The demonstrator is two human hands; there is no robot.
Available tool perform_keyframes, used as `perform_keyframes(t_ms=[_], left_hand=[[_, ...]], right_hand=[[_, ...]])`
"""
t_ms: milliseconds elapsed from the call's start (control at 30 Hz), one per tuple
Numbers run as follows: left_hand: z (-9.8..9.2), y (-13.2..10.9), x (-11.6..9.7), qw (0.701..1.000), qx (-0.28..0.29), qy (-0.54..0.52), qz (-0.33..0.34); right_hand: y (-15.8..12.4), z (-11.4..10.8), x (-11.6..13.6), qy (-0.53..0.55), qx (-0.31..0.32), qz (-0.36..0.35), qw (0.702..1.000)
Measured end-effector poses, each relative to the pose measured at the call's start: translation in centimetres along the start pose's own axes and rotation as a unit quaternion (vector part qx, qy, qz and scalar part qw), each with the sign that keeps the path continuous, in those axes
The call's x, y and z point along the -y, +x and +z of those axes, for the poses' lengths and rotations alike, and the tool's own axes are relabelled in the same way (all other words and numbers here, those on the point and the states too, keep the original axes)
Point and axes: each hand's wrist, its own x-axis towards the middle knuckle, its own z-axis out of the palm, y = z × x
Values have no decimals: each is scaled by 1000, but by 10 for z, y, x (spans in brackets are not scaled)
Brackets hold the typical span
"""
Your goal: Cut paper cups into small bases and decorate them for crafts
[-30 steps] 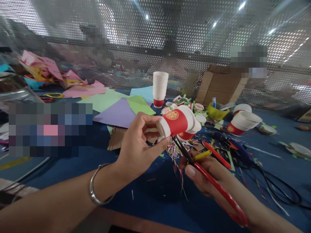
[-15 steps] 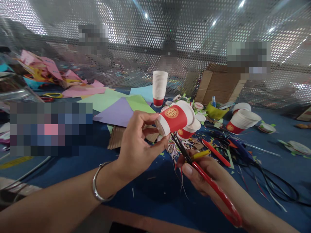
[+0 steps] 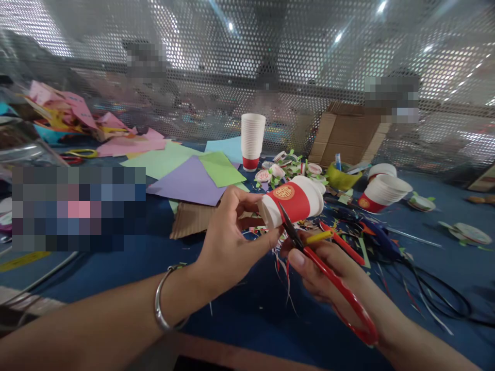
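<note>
A paper cup (image 3: pixel 296 201), white with a red band and a gold emblem, lies tilted on its side in the air, its base toward my left hand (image 3: pixel 232 232). My left fingers and thumb are closed around the base end. My right hand (image 3: pixel 325 268) grips red-handled scissors (image 3: pixel 328 281). Their dark blades reach up to the cup's side near the base; one tip lies over the red band. A short yellow piece (image 3: pixel 319 237) sticks out by the right fingers; what it belongs to is unclear. Paper shreds (image 3: pixel 284 257) lie below the cup.
Behind stands a tall cup stack (image 3: pixel 252 141). Coloured paper sheets (image 3: pixel 185 180) lie left of it, over corrugated cardboard (image 3: pixel 191 219). To the right are more cups (image 3: pixel 381 193), a yellow container (image 3: pixel 342 178), a blue glue gun (image 3: pixel 382 239) with its black cable, and small round paper pieces (image 3: pixel 466 233).
The cup and my left hand have shifted right and slightly down. The scissors' blades, earlier under the cup's edge, now show in front of its side.
</note>
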Motion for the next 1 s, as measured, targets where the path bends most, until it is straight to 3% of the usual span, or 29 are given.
perform_keyframes(t_ms=[200,300,433,733,900,1000], left_hand=[[-3,5,2,1000,19,-17,-12],[-7,4,4,999,47,2,5],[-10,1,7,996,43,67,47],[-9,-4,5,989,56,108,87],[-7,-5,5,992,54,84,72],[-5,-5,2,997,63,34,31]], right_hand=[[3,-1,0,4,6,3,1000],[-1,4,4,-8,-15,27,999],[-6,7,7,-30,-32,30,999],[-10,2,8,-144,-27,31,989],[-12,2,-1,-167,-51,32,984],[-10,1,-9,-179,-59,-17,982]])
